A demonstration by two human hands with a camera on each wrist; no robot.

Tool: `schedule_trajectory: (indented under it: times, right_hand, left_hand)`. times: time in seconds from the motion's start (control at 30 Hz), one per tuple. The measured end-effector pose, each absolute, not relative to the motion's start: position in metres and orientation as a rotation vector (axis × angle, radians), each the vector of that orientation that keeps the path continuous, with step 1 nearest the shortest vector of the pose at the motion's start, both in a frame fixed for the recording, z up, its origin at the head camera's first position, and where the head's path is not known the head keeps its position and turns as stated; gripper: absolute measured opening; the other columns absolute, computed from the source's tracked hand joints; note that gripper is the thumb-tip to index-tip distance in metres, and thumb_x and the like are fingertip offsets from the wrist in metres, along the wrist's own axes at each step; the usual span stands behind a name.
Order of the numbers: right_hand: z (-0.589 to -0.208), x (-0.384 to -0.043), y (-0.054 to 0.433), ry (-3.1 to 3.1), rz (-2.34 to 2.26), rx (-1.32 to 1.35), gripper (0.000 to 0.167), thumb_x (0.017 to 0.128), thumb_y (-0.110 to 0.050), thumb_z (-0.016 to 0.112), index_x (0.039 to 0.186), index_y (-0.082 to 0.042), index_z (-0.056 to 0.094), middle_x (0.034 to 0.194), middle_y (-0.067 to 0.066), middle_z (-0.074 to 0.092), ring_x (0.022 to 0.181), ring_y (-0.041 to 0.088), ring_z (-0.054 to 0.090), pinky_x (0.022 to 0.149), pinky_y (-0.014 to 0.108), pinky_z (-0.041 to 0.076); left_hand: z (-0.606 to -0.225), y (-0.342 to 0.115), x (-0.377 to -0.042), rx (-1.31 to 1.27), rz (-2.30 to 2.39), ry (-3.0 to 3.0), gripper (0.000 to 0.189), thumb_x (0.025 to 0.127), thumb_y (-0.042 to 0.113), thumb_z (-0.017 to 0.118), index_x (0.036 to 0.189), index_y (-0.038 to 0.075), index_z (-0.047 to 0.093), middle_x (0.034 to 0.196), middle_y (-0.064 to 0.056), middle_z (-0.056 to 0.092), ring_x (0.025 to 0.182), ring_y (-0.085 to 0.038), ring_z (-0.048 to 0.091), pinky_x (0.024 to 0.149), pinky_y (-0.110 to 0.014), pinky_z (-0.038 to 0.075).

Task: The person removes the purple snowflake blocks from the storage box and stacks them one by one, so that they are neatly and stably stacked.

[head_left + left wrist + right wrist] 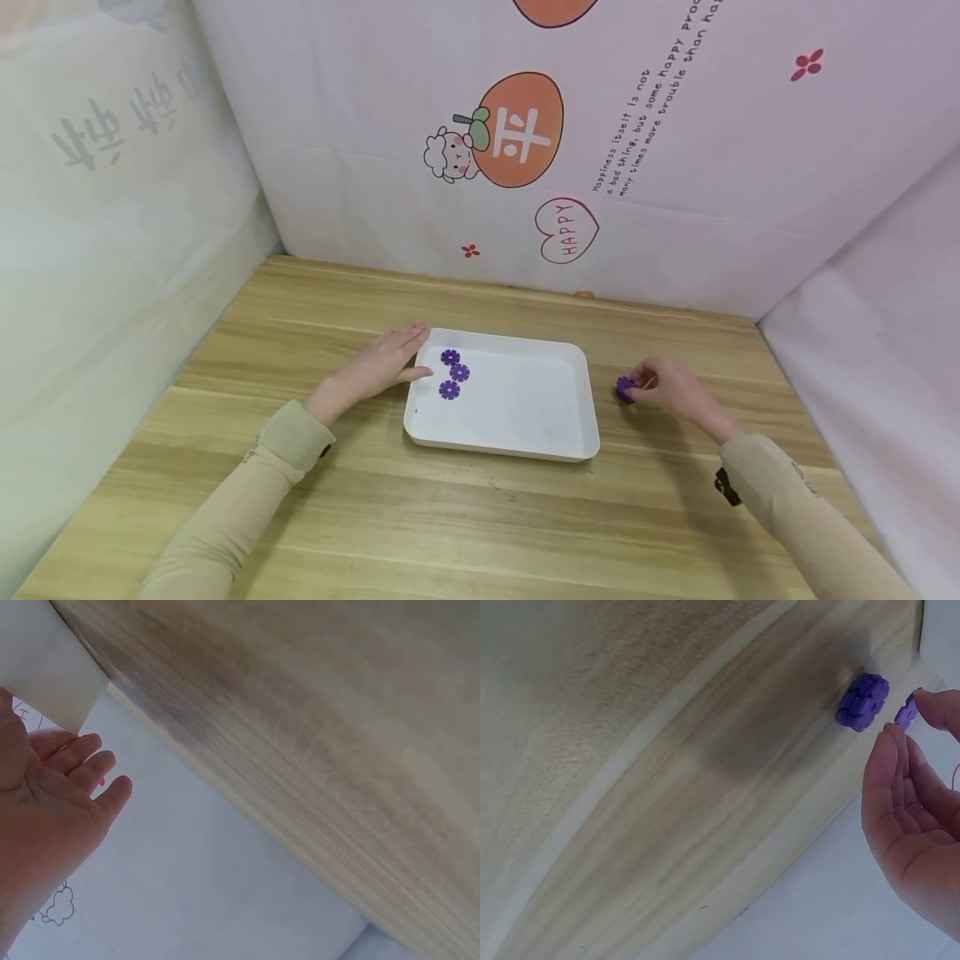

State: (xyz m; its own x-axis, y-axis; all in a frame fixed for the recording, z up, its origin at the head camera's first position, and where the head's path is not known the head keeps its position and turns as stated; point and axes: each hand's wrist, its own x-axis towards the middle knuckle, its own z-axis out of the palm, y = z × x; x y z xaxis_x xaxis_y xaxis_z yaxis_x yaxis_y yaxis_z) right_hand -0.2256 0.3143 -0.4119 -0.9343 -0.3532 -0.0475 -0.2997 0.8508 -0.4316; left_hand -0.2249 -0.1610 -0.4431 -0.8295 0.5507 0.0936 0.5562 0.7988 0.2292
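A white tray [517, 408] lies on the table, with three purple snowflake discs [449, 390] flat near its left end. My left hand [384, 362] rests at the tray's left rim, fingers extended and thumb reaching over the inside. The left wrist view shows the same hand [56, 787] beside the tray's pale side [52, 667]. Right of the tray, my right hand [671, 387] pinches one purple snowflake disc [907, 712] between thumb and fingertips. A small stack of purple snowflake discs [863, 702] sits on the table just beside it.
The wood-grain table [450, 517] meets a printed white sheet [360, 167] at the back. More white sheeting hangs on the left [112, 250] and right [885, 333].
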Motion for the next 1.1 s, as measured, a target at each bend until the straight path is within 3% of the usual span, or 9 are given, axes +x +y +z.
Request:
schedule_trajectory:
  times: [0.53,0.8,1.1]
  right_hand:
    - [-0.425,-0.227,0.321,2.866,-0.623,-0.447,0.027,0.085,-0.014,0.074,0.101,0.006,0.067,0.091,0.016,0.071,0.083,0.024,0.069,0.072,0.036,0.06]
    - [-0.427,-0.227,0.323,2.875,-0.632,-0.459,0.024,0.085,-0.013,0.075,0.1,0.005,0.067,0.09,0.015,0.071,0.081,0.022,0.068,0.067,0.029,0.059]
    - [-0.429,-0.228,0.325,2.896,-0.613,-0.496,0.023,0.085,-0.013,0.075,0.097,0.004,0.067,0.088,0.014,0.071,0.08,0.022,0.068,0.069,0.034,0.061]
  left_hand:
    - [-0.444,-0.161,-0.226,-0.908,-0.376,-2.957,0.078,0.099,0.047,0.055,0.151,-0.005,0.032,0.158,-0.024,0.033,0.147,-0.04,0.034,0.122,-0.057,0.029]
    - [-0.445,-0.161,-0.228,-0.911,-0.362,-2.969,0.078,0.099,0.048,0.053,0.152,-0.004,0.03,0.159,-0.023,0.032,0.148,-0.038,0.033,0.123,-0.056,0.028]
    - [-0.444,-0.161,-0.227,-0.91,-0.353,-2.98,0.079,0.099,0.049,0.052,0.153,-0.004,0.029,0.16,-0.022,0.031,0.149,-0.038,0.032,0.123,-0.055,0.028]
